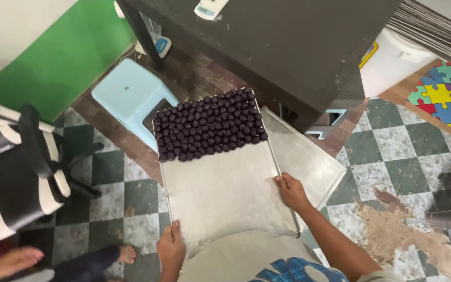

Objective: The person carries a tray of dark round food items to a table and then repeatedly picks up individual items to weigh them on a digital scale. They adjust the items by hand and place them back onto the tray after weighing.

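Note:
I hold a flat metal baking tray [220, 193] out in front of me over the floor. My left hand [171, 244] grips its near left edge. My right hand [290, 190] grips its right edge. Several rows of small dark purple balls [209, 125] cover the tray's far half; the near half is bare metal. A second metal tray [309, 162] sticks out underneath to the right.
A dark table [288, 47] stands ahead, with a light blue plastic stool [131, 96] to its left. A black and white chair [16, 167] is at far left. Another person's bare feet [11, 261] show at bottom left. A white bin [392, 62] and puzzle mat [447, 96] lie right.

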